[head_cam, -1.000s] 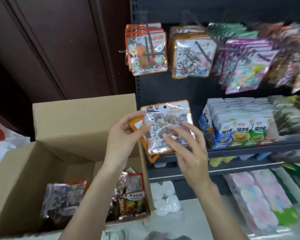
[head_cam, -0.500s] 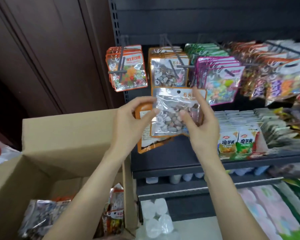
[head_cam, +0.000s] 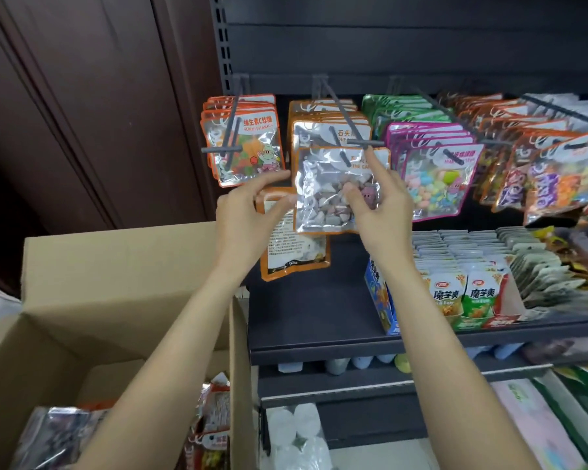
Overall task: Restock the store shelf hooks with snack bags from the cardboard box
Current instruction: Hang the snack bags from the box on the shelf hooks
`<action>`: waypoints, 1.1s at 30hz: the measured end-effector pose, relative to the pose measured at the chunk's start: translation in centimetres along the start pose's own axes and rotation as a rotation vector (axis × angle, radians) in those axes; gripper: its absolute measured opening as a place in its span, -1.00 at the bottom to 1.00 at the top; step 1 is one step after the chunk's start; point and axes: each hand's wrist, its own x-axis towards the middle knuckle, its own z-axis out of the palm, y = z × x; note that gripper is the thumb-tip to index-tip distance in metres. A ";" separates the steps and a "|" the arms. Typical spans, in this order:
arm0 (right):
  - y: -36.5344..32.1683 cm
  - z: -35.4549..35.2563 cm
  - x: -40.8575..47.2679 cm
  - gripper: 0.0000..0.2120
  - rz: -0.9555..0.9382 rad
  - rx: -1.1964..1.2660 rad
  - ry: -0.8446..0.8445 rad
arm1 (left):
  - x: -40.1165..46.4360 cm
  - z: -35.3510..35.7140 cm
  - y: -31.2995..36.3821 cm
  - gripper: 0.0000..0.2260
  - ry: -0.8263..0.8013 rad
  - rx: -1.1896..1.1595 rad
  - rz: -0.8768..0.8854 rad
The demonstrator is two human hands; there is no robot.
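A: What are the hands doing?
B: The right hand [head_cam: 379, 206] pinches the clear snack bag [head_cam: 333, 188], its forefinger straight up at the hook [head_cam: 348, 130]. The left hand [head_cam: 248, 218] grips 1 orange bag [head_cam: 292, 245] behind.
A: And the cardboard box [head_cam: 116, 300]?
B: Lower left, bags inside.

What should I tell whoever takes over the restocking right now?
Left hand grips a spare orange bag, label side out. Right hand pinches the stone-candy bag, forefinger up at the hook tip. Matching bags already hang on that hook. Not yet seated: slide it on, then hang the spare. More bags wait in the cardboard box.
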 end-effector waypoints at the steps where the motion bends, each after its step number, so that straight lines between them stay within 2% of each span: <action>1: 0.1 0.5 0.7 -0.53 -0.005 -0.055 0.017 | -0.1 -0.3 -0.4 -0.75 0.011 0.020 -0.011; 5: 0.7 3.0 3.2 -0.60 -0.086 -0.284 0.065 | -1.0 -2.3 -1.9 -0.73 0.039 0.125 -0.056; 9: 2.2 4.4 3.0 -0.49 -0.111 -0.357 0.001 | -1.4 -4.1 -2.1 -0.80 -0.002 -0.011 -0.092; 11: 2.3 4.0 1.5 -0.46 -0.063 -0.258 -0.028 | -1.3 -4.6 -1.8 -0.83 -0.045 -0.128 -0.124; 13: 1.5 3.0 -1.2 -0.50 0.004 0.008 -0.063 | -1.1 -4.4 -1.6 -0.85 -0.065 -0.233 -0.187; 15: 0.4 1.9 -4.5 -0.55 -0.052 0.163 -0.037 | -1.0 -3.7 -1.4 -0.84 0.002 -0.278 -0.232; 17: -0.4 1.1 -7.2 -0.55 -0.226 0.034 0.008 | -1.1 -2.7 -0.9 -0.86 0.078 -0.289 -0.261; 18: -0.5 1.0 -8.2 -0.51 -0.338 -0.073 -0.024 | -1.2 -2.2 -0.5 -0.86 0.090 -0.313 -0.271; 21: 0.4 1.1 -9.3 -0.27 -0.543 -0.408 -0.248 | -1.5 -0.6 0.8 -0.86 0.033 -0.377 -0.316; 23: 1.0 0.9 -9.0 -0.34 -0.578 -0.469 -0.165 | -1.9 0.1 1.7 -0.88 -0.036 -0.451 -0.361; 25: 1.1 -0.1 -8.8 -0.57 -0.616 -0.395 0.036 | -2.2 0.5 2.8 -0.94 -0.097 -0.543 -0.383; 27: 0.9 -1.1 -8.5 -0.67 -0.573 -0.262 0.124 | -2.5 0.6 3.7 -0.88 -0.147 -0.638 -0.371; 29: 0.0 -1.8 -8.1 -0.73 -0.291 0.053 0.161 | -2.7 0.8 3.9 -0.79 -0.147 -0.652 -0.325; 31: -0.7 -2.0 -7.7 -0.70 0.021 0.470 0.165 | -2.9 1.0 3.5 -0.78 -0.127 -0.548 -0.248; 33: -1.1 -2.4 -7.2 -0.57 0.134 0.761 0.161 | -3.2 1.1 3.0 -0.55 -0.181 -0.506 -0.225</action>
